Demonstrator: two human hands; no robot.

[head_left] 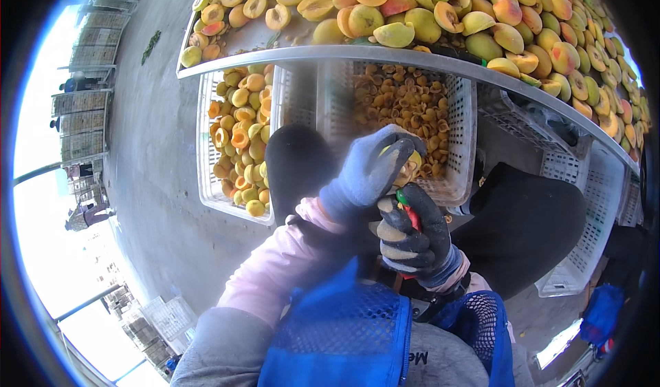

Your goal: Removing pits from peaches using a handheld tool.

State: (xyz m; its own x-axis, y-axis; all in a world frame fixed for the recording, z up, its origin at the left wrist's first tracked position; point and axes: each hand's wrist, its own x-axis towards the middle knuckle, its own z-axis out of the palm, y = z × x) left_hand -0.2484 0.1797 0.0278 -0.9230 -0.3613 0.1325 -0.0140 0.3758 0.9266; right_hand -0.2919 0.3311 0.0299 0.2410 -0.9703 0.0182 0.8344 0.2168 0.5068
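Note:
Over the crates, my gloved left hand is closed around a yellow peach piece, whose pale cut side shows between the fingers. Just below it, my right hand, in a dark glove, grips a small hand tool with a red and green handle. The tool's working end is hidden by the fruit and fingers, so its exact kind does not show. Beneath my hands stands a white plastic crate with many small curved cut fruit pieces in it.
A metal-rimmed table heaped with whole and halved peaches spans the top. To the left, a white crate holds peach halves. White crates stand by my right knee, and stacked crates line the far left.

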